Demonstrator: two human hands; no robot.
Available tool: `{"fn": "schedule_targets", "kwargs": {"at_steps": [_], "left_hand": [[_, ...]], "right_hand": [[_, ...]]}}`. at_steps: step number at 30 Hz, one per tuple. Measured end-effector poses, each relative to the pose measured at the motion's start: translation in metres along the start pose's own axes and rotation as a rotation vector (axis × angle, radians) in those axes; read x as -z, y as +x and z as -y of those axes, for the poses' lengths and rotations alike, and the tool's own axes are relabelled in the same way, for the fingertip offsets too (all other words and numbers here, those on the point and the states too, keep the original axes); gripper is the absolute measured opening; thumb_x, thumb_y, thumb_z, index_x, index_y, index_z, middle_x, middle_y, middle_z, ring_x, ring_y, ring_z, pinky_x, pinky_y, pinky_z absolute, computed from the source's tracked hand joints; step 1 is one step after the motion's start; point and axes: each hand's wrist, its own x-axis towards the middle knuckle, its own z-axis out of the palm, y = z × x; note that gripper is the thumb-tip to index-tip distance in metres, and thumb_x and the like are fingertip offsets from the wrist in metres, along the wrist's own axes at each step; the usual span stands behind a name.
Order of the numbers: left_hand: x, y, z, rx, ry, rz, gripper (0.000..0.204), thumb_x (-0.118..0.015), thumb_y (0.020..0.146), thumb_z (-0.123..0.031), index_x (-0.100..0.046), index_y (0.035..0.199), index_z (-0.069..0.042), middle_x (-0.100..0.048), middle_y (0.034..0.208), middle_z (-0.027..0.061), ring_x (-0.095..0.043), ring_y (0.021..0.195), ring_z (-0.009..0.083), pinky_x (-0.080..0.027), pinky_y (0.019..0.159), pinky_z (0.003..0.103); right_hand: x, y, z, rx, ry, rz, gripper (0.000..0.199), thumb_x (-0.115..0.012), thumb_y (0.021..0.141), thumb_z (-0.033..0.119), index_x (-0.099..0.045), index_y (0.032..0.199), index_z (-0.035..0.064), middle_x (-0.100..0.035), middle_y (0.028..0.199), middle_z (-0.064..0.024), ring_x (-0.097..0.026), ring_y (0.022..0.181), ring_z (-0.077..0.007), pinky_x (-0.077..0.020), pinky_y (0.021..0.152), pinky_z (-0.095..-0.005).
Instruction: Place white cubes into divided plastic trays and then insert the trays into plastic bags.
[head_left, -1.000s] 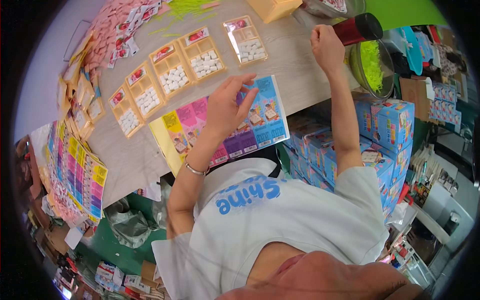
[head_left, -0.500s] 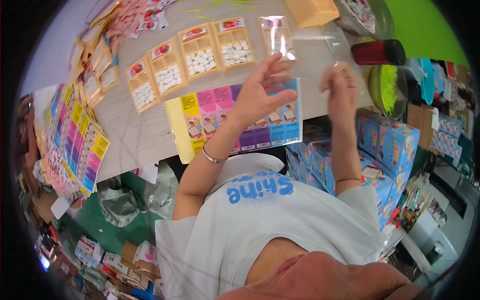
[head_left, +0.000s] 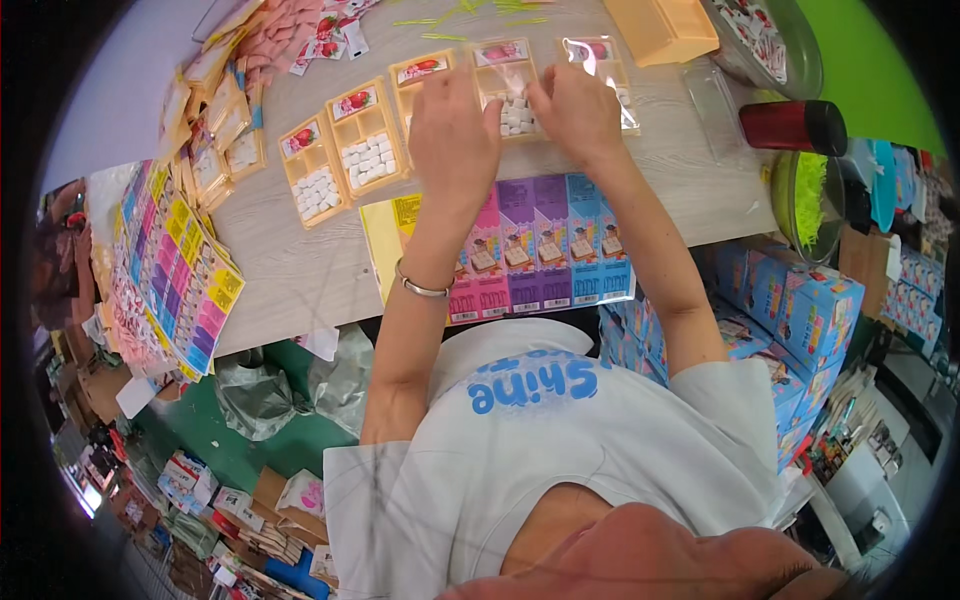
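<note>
Orange plastic trays run in a row along the far part of the pale wooden desk, each split into compartments with a picture card at its far end. The left hand lies palm down, fingers spread narrow, over the third tray from the left, covering most of it, so what this tray holds cannot be told. The right hand rests just beside it, fingers curled onto the edge of the fourth tray, whose near compartment holds small white blocks. Neither hand visibly lifts anything; both press on or touch the trays. A fifth tray to the right sits under a shiny clear plastic wrap.

Further left, two more trays hold heaps of the same white blocks in their near compartments, the other compartments bare. At the desk's far right corner stands an open orange box. A clear plastic lid lies beside it, and a dark red cylindrical container lies on its side near the right edge. A sheet of colourful printed cards, yellow through pink, purple and blue, lies at the near edge under the forearms. A green bowl with lime shreds sits off the right edge.
</note>
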Motion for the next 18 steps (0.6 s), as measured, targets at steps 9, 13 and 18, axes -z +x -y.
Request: {"fn": "schedule_targets", "kwargs": {"at_steps": [9,13,18], "left_hand": [[-0.059,-0.015,-0.001,-0.388,0.084,0.148,0.08,-0.064,0.092,-0.053,-0.042,0.151,-0.004,-0.038,0.159,0.0185,-0.026,0.152,0.0357,-0.02,0.123,0.054],[-0.061,-0.013,-0.013,-0.363,0.169,0.235,0.09,-0.06,0.091,-0.061,-0.036,0.155,-0.002,-0.031,0.164,0.0181,-0.02,0.155,0.0363,-0.013,0.124,0.056],[-0.056,-0.006,-0.017,-0.342,0.153,0.224,0.096,-0.061,0.09,-0.064,-0.034,0.156,0.0,-0.03,0.163,0.0225,-0.02,0.154,0.0387,-0.012,0.124,0.057]], "right_hand": [[0.06,-0.037,-0.038,0.04,0.289,-0.352,0.029,-0.068,0.094,0.024,-0.07,0.116,0.004,-0.072,0.096,-0.012,-0.071,0.079,-0.0233,-0.0559,0.068,-0.0363],[0.101,-0.043,-0.151,-0.098,0.044,-0.451,0.035,-0.073,0.09,0.028,-0.072,0.115,0.0034,-0.073,0.098,-0.0083,-0.07,0.081,-0.0184,-0.0561,0.072,-0.034],[0.111,-0.03,-0.195,-0.201,0.057,-0.123,0.031,-0.078,0.084,0.03,-0.079,0.105,0.0072,-0.076,0.087,-0.0078,-0.071,0.077,-0.0256,-0.0548,0.074,-0.036]]}}
